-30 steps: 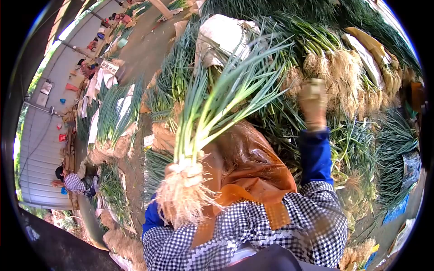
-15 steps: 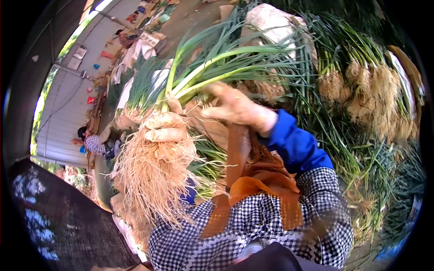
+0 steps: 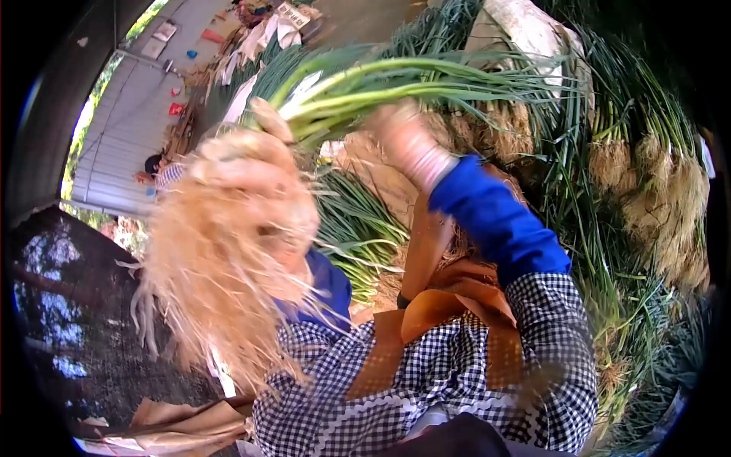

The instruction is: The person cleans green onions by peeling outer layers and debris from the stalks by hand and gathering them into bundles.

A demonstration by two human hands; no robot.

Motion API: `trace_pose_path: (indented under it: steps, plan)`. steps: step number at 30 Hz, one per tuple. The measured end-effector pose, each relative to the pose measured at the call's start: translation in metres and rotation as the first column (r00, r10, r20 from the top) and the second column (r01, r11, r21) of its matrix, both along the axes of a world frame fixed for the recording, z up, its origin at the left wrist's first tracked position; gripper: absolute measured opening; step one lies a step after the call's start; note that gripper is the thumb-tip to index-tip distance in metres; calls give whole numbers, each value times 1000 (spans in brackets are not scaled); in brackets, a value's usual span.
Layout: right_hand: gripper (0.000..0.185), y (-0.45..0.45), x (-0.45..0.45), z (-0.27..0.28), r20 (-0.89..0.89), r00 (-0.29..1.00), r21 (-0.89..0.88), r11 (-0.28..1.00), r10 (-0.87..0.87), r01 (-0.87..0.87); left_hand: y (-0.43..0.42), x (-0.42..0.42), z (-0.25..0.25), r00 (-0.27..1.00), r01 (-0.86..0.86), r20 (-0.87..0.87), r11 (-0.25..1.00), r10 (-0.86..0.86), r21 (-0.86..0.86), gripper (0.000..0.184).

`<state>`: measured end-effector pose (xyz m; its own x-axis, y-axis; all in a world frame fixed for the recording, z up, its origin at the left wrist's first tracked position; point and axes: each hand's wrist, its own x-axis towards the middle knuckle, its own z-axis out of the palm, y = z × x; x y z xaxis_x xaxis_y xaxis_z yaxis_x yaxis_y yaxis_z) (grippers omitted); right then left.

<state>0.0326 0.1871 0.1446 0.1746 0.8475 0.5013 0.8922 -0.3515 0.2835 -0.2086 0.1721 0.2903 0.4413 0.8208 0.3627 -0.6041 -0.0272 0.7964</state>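
A person in a checked smock is holding a bunch of green onions at the left, with the left hand's grip wrapping around the stems just above a pale mass of hanging roots. The right hand is blurring beside the green leaves, its grip too smeared to tell, while other rooted bunches are lying at the right, beyond them a white sack.
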Motion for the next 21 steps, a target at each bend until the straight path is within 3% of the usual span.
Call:
trace_pose_path:
  steps: [1, 4, 6, 7, 9, 10, 11, 12, 13, 14, 16, 17, 18, 19, 21]
  plan:
    - [26, -24, 38, 18, -353, 928, -393, 919, -120, -31, 3, -3, 1, 1000, -15, 1, 1000, 15, 7, 57]
    - [26, -88, 137, -121, -14, 994, -241, 965, -107, 100, 13, -12, 3, 998, -57, 13, 998, 57, 28, 56]
    - [22, -148, 137, -133, -474, 859, -306, 951, -192, 43, 24, -19, 3, 995, -94, 27, 995, 93, 34, 56]
    - [19, -183, 145, -166, -445, 895, -71, 994, 40, -81, 28, -24, 4, 993, -114, 32, 993, 113, 39, 56]
    - [25, -232, 124, -142, -394, 905, -110, 986, -158, 124, 41, -35, 3, 988, -153, 29, 987, 152, 41, 55]
    - [22, -259, 116, -134, -362, 916, -175, 978, -175, 117, 47, -40, 4, 985, -170, 32, 984, 169, 44, 55]
    - [22, -283, 109, -137, -458, 856, -122, 971, -238, 205, 49, -42, 5, 983, -185, 24, 982, 184, 48, 55]
    - [23, -305, 101, -139, -435, 859, -119, 962, -272, 244, 54, -46, 3, 980, -196, 26, 980, 195, 41, 55]
    - [24, -324, 94, -143, -480, 813, -142, 943, -330, 300, 59, -50, 2, 977, -212, 27, 977, 211, 33, 54]
    - [24, -344, 91, -152, -415, 814, -180, 914, -406, 364, 61, -52, 1, 974, -225, 19, 974, 224, 27, 54]
    - [25, -383, 89, -173, -463, 796, -206, 921, -390, 331, 71, -59, -9, 967, -257, -6, 966, 256, -12, 54]
    - [24, -397, 81, -176, -498, 715, -284, 871, -491, 400, 74, -62, -16, 959, -284, -35, 958, 282, -44, 54]
    - [25, -421, 80, -190, -479, 726, -286, 870, -493, 401, 82, -68, -39, 952, -303, -82, 945, 295, -121, 53]
    - [27, -428, 72, -177, -556, 587, -400, 809, -588, 432, 91, -74, -65, 947, -316, -124, 926, 295, -208, 53]
    - [31, -458, 65, -168, -550, 465, -577, 718, -694, 389, 131, -127, -188, 989, -145, -102, 846, 108, -513, 39]
